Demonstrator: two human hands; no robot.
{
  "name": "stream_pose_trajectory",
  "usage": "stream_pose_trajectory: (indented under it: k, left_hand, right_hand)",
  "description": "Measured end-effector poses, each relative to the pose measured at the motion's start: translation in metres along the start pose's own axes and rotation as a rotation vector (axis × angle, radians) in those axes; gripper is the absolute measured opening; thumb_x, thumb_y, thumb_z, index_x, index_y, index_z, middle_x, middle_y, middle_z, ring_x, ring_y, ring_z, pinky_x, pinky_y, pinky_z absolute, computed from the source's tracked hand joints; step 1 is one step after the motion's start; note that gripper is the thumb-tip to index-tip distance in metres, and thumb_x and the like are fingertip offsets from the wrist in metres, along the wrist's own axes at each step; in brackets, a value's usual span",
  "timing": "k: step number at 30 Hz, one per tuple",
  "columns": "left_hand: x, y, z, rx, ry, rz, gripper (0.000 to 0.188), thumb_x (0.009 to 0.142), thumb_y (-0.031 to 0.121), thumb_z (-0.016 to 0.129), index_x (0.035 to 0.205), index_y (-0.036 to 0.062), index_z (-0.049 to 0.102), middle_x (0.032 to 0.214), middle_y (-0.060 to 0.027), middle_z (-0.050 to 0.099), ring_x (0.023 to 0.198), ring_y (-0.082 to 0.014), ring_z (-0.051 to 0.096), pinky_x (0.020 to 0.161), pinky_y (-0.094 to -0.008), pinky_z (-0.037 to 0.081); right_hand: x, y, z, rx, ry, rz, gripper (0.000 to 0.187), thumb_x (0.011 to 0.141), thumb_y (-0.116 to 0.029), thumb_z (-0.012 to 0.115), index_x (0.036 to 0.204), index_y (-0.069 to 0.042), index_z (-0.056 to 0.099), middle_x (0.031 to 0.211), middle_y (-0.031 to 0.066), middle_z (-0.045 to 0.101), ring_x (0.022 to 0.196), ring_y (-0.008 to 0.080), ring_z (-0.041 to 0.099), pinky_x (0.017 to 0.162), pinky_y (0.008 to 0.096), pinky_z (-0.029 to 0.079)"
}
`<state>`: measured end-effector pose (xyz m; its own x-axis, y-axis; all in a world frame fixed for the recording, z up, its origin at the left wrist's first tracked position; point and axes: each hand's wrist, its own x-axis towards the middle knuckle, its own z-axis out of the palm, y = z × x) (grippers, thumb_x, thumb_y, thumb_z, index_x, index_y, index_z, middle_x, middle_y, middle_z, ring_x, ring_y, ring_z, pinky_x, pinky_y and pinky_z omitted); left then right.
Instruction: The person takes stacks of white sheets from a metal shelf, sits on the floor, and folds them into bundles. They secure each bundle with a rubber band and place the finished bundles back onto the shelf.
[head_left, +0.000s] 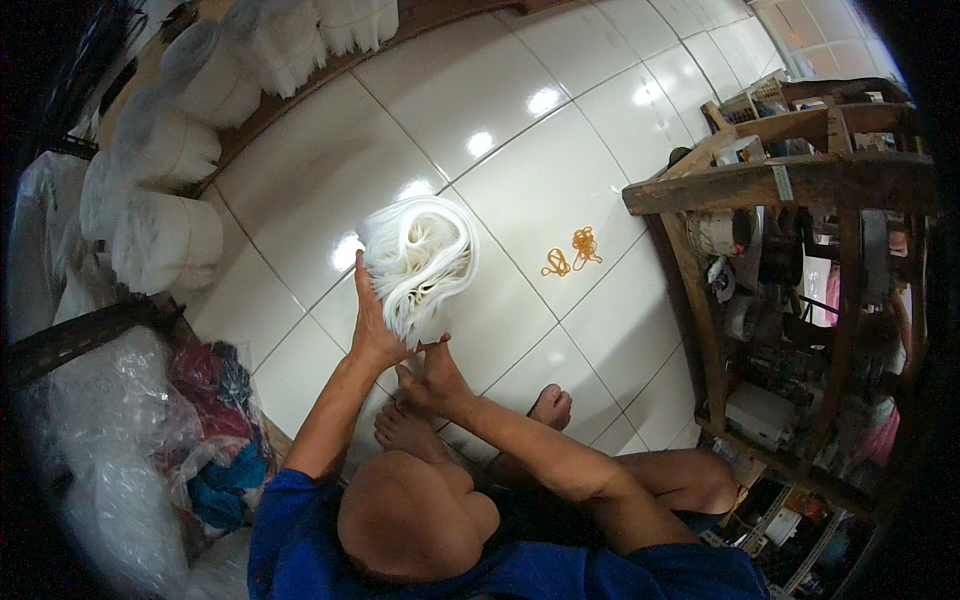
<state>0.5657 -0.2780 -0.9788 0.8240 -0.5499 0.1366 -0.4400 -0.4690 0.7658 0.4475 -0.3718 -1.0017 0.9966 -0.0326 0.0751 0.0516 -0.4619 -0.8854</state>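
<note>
A thick bundle of thin white sheets [425, 260], plastic-looking and curled into a loose roll with layered, ruffled edges, stands over the tiled floor in front of me. My left hand [378, 330] wraps its near left side, one finger stretched up along it. At the bundle's near lower edge, my right hand [437, 382] grips it, with some fingers hidden. Two small heaps of orange-yellow rubber bands, a larger pile [585, 246] and a smaller one [556, 263], lie on the tiles to the right of the bundle.
Several similar white rolls [165, 245] line the far left, on and beside a wooden edge. Clear plastic bags [115, 420] and dark red and teal cloth [225, 475] are heaped at near left. A wooden shelf [780, 185] full of tools stands right. My bare feet [550, 408] rest close by.
</note>
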Motion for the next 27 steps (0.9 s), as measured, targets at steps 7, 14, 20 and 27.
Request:
stream_pose_trajectory:
  k: [7, 14, 20, 27]
  left_hand:
    - [-0.002, -0.012, 0.009, 0.029, -0.057, -0.103, 0.105, 0.068, 0.049, 0.078, 0.146, 0.0034, 0.025, 0.135, -0.0082, 0.051, 0.137, -0.0282, 0.033, 0.119, -0.0448, 0.001]
    - [-0.015, -0.030, 0.035, -0.325, 0.191, -0.230, 0.142, 0.050, 0.041, 0.088, 0.148, 0.0021, -0.007, 0.143, -0.0238, 0.025, 0.131, -0.0392, 0.035, 0.113, -0.0499, 0.025]
    - [-0.014, -0.038, 0.037, -0.160, 0.171, -0.131, 0.146, 0.044, 0.024, 0.092, 0.148, 0.0055, -0.009, 0.142, -0.0252, 0.024, 0.129, -0.0444, 0.034, 0.109, -0.0519, 0.032]
    - [-0.011, -0.051, 0.037, -0.093, 0.137, -0.050, 0.143, 0.044, 0.020, 0.091, 0.148, 0.0081, -0.007, 0.144, -0.0257, 0.023, 0.130, -0.0448, 0.033, 0.109, -0.0519, 0.032]
  right_hand:
    - [0.018, -0.006, -0.047, 0.125, -0.194, 0.069, 0.062, 0.080, -0.011, 0.065, 0.132, 0.004, 0.035, 0.132, 0.0280, 0.041, 0.125, 0.0379, 0.041, 0.102, 0.0392, 0.036]
    - [0.051, 0.066, -0.177, -0.345, 0.328, 0.380, 0.021, 0.086, -0.013, 0.059, 0.103, 0.000, 0.058, 0.104, 0.0211, 0.060, 0.092, 0.0343, 0.061, 0.080, 0.0429, 0.048]
    - [0.044, 0.111, -0.199, -0.546, 0.220, 0.526, 0.020, 0.088, -0.014, 0.058, 0.101, 0.001, 0.059, 0.092, 0.0217, 0.062, 0.085, 0.0352, 0.062, 0.076, 0.0430, 0.048]
    - [0.060, 0.086, -0.209, -0.536, 0.120, 0.587, 0.017, 0.086, -0.014, 0.061, 0.093, 0.001, 0.065, 0.081, 0.0200, 0.066, 0.077, 0.0350, 0.065, 0.071, 0.0422, 0.050]
